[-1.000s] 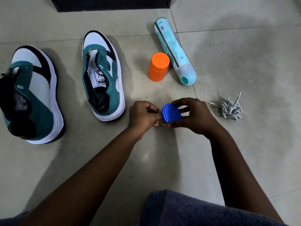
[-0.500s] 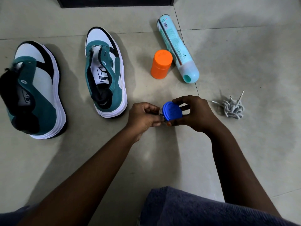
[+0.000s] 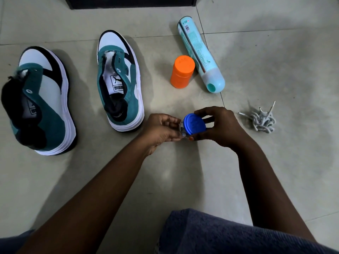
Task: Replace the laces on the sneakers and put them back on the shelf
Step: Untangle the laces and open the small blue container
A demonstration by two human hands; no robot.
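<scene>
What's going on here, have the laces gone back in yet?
Not yet. Both teal sneakers sit unlaced on the tiled floor. The right hand grips a small blue-capped container while the left hand pinches something at its side. The bundled white laces lie untouched to the right, near an orange bottle and a lying spray can.

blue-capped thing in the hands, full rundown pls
Small container with a round blue cap, plastic by the look, faint embossing on top. Below the cap a clear body with a label shows only in slivers. It is tilted, cap facing up and toward the camera, held above the tiled floor. The right hand grips it; the left hand pinches at its lower left edge. Contents can't be told.
</scene>
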